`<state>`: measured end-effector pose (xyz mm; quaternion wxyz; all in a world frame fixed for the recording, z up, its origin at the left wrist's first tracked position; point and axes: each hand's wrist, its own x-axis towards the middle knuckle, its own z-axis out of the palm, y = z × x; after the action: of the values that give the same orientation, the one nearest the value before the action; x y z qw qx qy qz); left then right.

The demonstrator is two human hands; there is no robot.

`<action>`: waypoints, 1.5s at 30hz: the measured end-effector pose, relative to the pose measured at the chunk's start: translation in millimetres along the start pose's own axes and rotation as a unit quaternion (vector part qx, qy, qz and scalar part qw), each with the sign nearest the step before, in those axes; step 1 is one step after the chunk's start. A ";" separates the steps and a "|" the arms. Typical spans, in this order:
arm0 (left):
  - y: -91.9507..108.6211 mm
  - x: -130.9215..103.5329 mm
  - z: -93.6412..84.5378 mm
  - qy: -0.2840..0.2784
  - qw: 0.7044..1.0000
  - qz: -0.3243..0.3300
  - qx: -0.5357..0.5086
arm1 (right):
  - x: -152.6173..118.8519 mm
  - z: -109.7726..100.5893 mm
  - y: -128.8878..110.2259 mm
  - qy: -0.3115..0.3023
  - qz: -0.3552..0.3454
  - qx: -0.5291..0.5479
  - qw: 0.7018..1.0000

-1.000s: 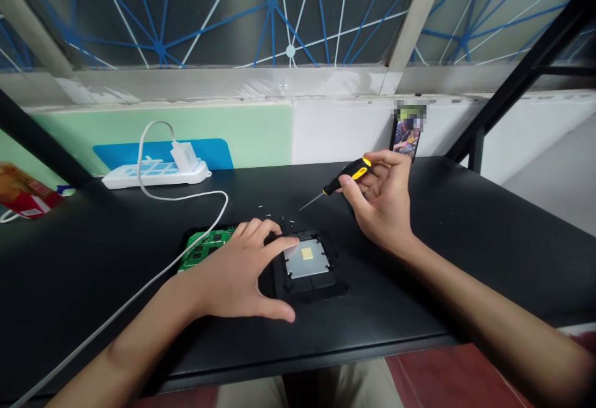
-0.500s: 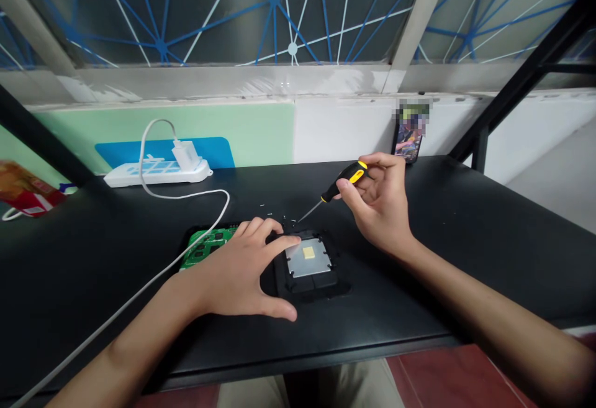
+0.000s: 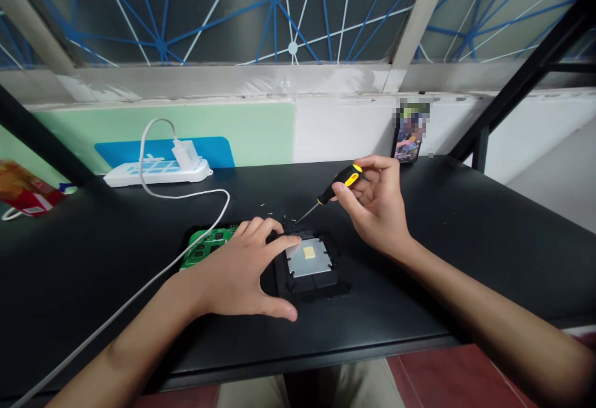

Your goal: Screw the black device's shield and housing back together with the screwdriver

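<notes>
My right hand (image 3: 379, 206) grips a black and yellow screwdriver (image 3: 339, 183) by its handle, the shaft slanting down to the left. Its tip is among several small screws (image 3: 293, 220) on the table; I cannot tell whether it touches one. My left hand (image 3: 246, 265) is open, thumb spread out, index fingertip on the upper left of a silver metal plate (image 3: 316, 265). That plate, with a pale yellow square pad (image 3: 309, 253) on it, sits in a black plastic casing (image 3: 321, 284). Partly under my left hand lies a green circuit board (image 3: 200, 249).
A white cable (image 3: 181, 253) runs across the board from a charger (image 3: 186, 154) in a white power strip (image 3: 158, 172). A phone (image 3: 410, 135) leans on the wall at the back. A red packet (image 3: 30, 190) lies far left on the black table (image 3: 488, 240).
My right hand and the screwdriver have shifted slightly left and down, with the tip staying near the screws. My left hand has stayed in place.
</notes>
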<state>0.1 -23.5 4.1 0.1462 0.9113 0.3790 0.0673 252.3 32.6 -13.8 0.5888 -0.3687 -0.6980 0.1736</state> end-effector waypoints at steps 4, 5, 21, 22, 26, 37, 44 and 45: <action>0.5 0.3 -0.4 -0.006 1.000 -0.003 0.004 | -0.2 0.4 -1.0 0.002 -0.002 0.012 1.000; 0.4 0.2 -0.3 -0.004 1.000 -0.002 0.004 | -0.2 0.3 -1.1 0.004 -0.003 0.012 1.000; -2.6 -0.7 -1.5 0.003 1.000 -0.007 -0.004 | 14.8 -13.0 3.8 0.080 -0.010 -0.023 0.996; -2.8 -0.8 -1.7 0.001 1.000 -0.009 -0.003 | 15.4 -14.1 5.6 0.080 -0.004 -0.025 0.996; -2.7 -1.2 -2.5 -0.008 1.000 -0.013 0.010 | 17.3 -17.5 13.0 0.084 0.014 -0.012 0.996; -2.5 -1.6 -1.4 0.001 1.000 -0.012 0.010 | 13.3 -11.9 8.8 0.071 0.030 0.024 0.997; -1.4 -0.3 -1.4 -0.004 1.000 -0.012 0.014 | 12.1 -9.0 5.7 0.078 0.039 0.047 0.995; -1.2 0.0 -1.4 -0.004 1.000 -0.013 0.014 | 12.2 -9.1 6.1 0.080 0.036 0.046 0.995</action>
<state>-1.0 -22.4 5.1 0.1363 0.9086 0.3907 0.0564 262.5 43.7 -7.2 0.6523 -0.3792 -0.6262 0.1964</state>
